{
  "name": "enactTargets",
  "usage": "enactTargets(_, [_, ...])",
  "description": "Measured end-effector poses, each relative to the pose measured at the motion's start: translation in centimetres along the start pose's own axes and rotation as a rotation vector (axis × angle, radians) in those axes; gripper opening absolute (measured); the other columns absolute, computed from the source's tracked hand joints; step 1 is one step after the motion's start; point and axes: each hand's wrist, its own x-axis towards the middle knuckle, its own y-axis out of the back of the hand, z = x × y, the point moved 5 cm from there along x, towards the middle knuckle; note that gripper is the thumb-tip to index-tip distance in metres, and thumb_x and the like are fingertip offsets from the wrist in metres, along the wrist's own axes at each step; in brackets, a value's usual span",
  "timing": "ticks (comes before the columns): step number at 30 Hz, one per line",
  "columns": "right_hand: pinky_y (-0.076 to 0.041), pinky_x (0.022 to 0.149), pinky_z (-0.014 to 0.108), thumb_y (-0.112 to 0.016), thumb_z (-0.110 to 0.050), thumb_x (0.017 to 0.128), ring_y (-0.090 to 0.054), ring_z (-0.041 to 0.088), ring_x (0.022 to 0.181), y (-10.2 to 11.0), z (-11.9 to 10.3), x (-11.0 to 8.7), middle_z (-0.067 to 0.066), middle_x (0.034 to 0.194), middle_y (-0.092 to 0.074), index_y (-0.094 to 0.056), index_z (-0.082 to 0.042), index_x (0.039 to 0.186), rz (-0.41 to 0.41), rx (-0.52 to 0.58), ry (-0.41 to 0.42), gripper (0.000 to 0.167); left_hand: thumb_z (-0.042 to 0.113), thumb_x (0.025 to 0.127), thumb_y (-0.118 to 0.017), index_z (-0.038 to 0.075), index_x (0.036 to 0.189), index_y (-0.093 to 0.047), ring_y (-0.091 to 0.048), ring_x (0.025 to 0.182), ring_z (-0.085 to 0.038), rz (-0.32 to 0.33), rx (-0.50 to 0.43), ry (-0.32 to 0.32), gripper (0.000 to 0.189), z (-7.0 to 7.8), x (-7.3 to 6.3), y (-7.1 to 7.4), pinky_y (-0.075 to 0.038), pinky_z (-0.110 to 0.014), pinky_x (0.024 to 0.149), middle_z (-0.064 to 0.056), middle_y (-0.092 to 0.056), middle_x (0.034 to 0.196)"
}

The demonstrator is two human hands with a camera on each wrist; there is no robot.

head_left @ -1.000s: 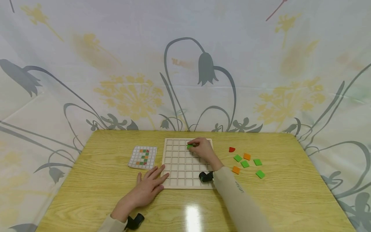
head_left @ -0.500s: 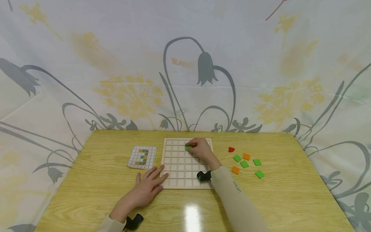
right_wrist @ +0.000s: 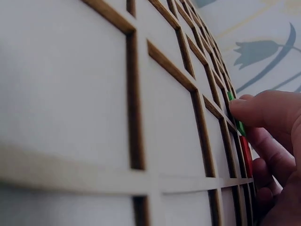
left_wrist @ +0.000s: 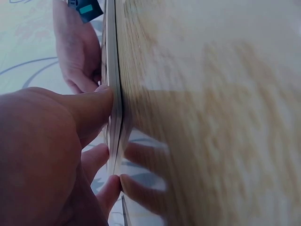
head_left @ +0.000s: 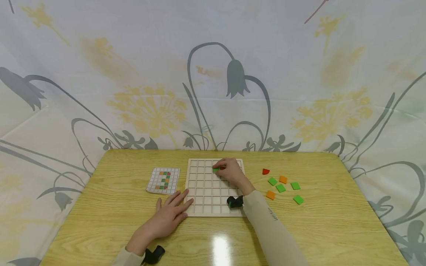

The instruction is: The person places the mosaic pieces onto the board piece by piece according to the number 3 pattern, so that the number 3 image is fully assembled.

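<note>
A pale wooden grid board lies on the table. Near its far edge, my right hand holds a green square tile between thumb and fingertips. The right wrist view shows the green tile at a cell of the grid, with the thumb against it. Just beside it is a red piece, partly covered by the fingers. My left hand rests at the board's left side, fingers spread and their tips on its border. In the left wrist view, one digit of the left hand touches the board's edge.
A paper card with a printed coloured grid pattern lies left of the board. To the right are several loose green tiles, orange tiles and a red quarter-round piece. A patterned curtain hangs behind the table.
Over the last second my right hand has shifted slightly left with the green tile, then stayed nearly still. My left hand stays put on the board's border.
</note>
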Motion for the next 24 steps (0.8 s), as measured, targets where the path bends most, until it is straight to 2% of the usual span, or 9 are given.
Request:
enactTargets(4, [-0.053,0.087,0.038,-0.071,0.0,0.088,-0.061,0.026,0.105,0.1,0.4,0.0,0.008,0.119,-0.064,-0.077,-0.007,0.111,-0.023,0.038,-0.008,0.024,0.026,0.105,-0.052,0.017,0.152,-0.045,-0.015,0.149,-0.04,0.002,-0.002,0.002,0.048,0.0,0.0,0.1,-0.002,-0.085,0.096,-0.008,-0.021,0.164])
enactTargets(8, [-0.052,0.089,0.04,-0.07,-0.002,0.09,-0.061,0.027,0.11,0.7,0.9,0.0,0.009,0.126,-0.062,-0.074,-0.006,0.118,-0.007,0.117,-0.058,0.029,0.025,0.105,-0.052,0.016,0.151,-0.046,-0.016,0.148,-0.04,0.009,-0.002,0.004,0.048,0.2,-0.1,0.1,-0.003,-0.085,0.096,-0.009,-0.022,0.164])
enactTargets(12, [-0.051,0.09,0.041,-0.068,-0.003,0.092,-0.059,0.027,0.111,1.4,1.1,-0.1,0.011,0.126,-0.063,-0.071,-0.006,0.124,0.019,0.161,-0.1,0.032,0.024,0.105,-0.052,0.015,0.151,-0.046,-0.016,0.148,-0.04,0.005,0.0,0.006,0.048,0.3,-0.1,0.2,-0.003,-0.085,0.096,-0.009,-0.022,0.164])
enactTargets(17, [-0.051,0.09,0.04,-0.063,-0.001,0.095,-0.059,0.029,0.111,2.7,1.0,-0.5,0.016,0.126,-0.064,-0.065,0.0,0.13,0.038,0.242,-0.103,0.035,0.024,0.105,-0.052,0.016,0.152,-0.045,-0.015,0.149,-0.04,-0.001,0.001,0.004,0.048,0.3,0.0,0.2,-0.002,-0.085,0.097,-0.009,-0.021,0.164])
enactTargets(24, [-0.051,0.091,0.041,-0.062,-0.003,0.097,-0.059,0.031,0.113,4.6,1.1,-1.4,0.019,0.129,-0.062,-0.062,0.003,0.132,0.038,0.216,-0.08,0.036,0.024,0.105,-0.051,0.016,0.152,-0.045,-0.016,0.148,-0.04,-0.006,0.003,0.009,0.048,0.2,0.0,0.1,-0.003,-0.085,0.097,-0.008,-0.021,0.164])
